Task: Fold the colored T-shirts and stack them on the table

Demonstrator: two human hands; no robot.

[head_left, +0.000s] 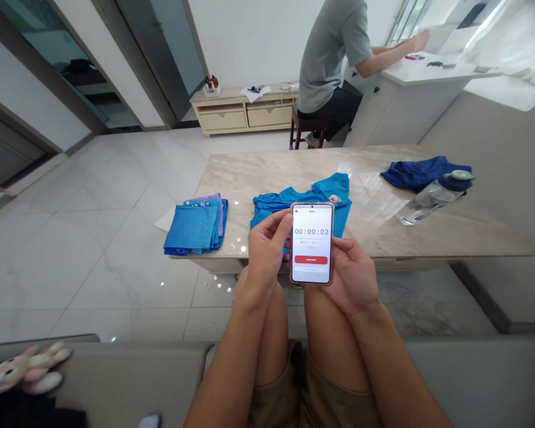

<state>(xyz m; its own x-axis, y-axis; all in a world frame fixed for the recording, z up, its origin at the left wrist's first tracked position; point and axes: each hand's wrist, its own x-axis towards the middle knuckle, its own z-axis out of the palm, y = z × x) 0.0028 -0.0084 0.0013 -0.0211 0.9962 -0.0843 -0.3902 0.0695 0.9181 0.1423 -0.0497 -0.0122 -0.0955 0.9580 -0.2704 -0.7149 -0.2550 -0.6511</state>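
Holding the phone (312,244) above the knees (318,309): the left hand (268,239) is pinching its upper left edge, the right hand (353,274) is supporting its right side. Beyond, a garment (274,203) is lying on the tabletop (232,175). Gripping edges only is sensibly leaving the screen (312,248) uncovered.

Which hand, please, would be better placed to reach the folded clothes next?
Probably the left hand: the folded clothes lie on its side, farther from the right hand; both hold the smartphone.
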